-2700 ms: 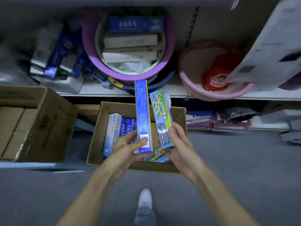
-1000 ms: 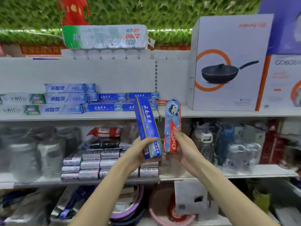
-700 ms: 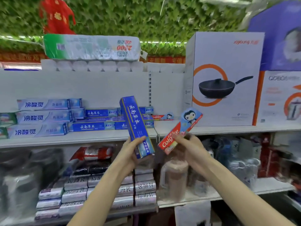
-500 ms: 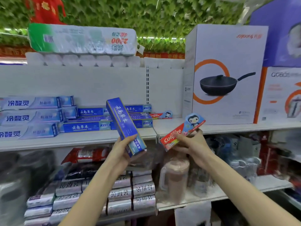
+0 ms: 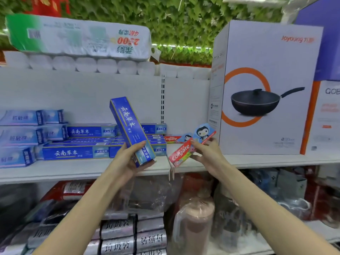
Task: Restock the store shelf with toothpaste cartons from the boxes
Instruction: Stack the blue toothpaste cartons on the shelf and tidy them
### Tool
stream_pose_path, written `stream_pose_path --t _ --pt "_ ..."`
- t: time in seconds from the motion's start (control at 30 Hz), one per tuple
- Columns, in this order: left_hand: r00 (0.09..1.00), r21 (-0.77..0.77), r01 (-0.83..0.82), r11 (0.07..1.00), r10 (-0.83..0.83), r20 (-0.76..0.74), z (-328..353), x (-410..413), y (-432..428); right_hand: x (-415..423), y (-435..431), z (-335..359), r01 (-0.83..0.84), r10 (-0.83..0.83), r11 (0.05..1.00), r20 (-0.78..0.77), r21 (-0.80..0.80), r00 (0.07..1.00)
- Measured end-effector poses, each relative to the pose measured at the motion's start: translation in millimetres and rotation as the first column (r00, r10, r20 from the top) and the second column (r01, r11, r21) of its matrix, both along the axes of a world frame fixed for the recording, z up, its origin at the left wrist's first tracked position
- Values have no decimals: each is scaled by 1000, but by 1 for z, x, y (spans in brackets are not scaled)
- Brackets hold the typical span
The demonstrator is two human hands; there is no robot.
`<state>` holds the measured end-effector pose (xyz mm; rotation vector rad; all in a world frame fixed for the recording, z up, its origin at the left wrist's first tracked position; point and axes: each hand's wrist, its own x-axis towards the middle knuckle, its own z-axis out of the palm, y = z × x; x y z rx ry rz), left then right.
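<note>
Standing before the white shelf [image 5: 82,170], a person holds one toothpaste carton in each hand. The left hand [image 5: 127,159] is curled round the lower end of a long blue carton [image 5: 128,126], thumb across its front and fingers underneath. The carton leans up and to the left, its top end rising in front of the shelf's back panel. The right hand [image 5: 207,153] pinches the upper half of a red Colgate carton [image 5: 181,152], whose penguin-printed end sticks up above the fingers. Its lower end slants down to the left over the shelf's front edge. The two held cartons are near each other but apart.

Behind the left hand a stack of blue cartons [image 5: 73,152] of the same design lies flat along the shelf, with pale blue cartons [image 5: 18,138] piled to its left. Just right of the blue stack, a second Colgate carton [image 5: 174,138] lies flat towards the back. Further right stands a big white box [image 5: 263,52] printed with a black pan. Up top, a wrapped pack of toilet rolls [image 5: 79,37] lies on a row of white rolls, with green leaves [image 5: 184,19] above. On the lower shelf I can make out silver cartons [image 5: 128,236] in stacks and a pink jug [image 5: 195,223] in plastic wrap, all rather blurred.
</note>
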<state>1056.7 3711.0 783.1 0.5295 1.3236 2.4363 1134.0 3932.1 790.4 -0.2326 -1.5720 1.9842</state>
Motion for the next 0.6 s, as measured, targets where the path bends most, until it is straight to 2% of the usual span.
stream_pose_path --t 0.2,0.3,0.47,0.6 --pt "999 97 -33 995 34 -10 23 -45 33 -45 48 -6 147 -136 978 -80 150 987" --pt "996 101 -74 992 77 -32 35 -65 51 -57 73 -2 203 -198 930 -50 307 979" --pt "975 55 -173 983 179 -134 47 -93 82 -77 108 6 194 -277 793 57 578 959" --pt "958 17 -242 970 242 -155 41 -110 98 -103 127 0 116 -366 608 148 785 919"
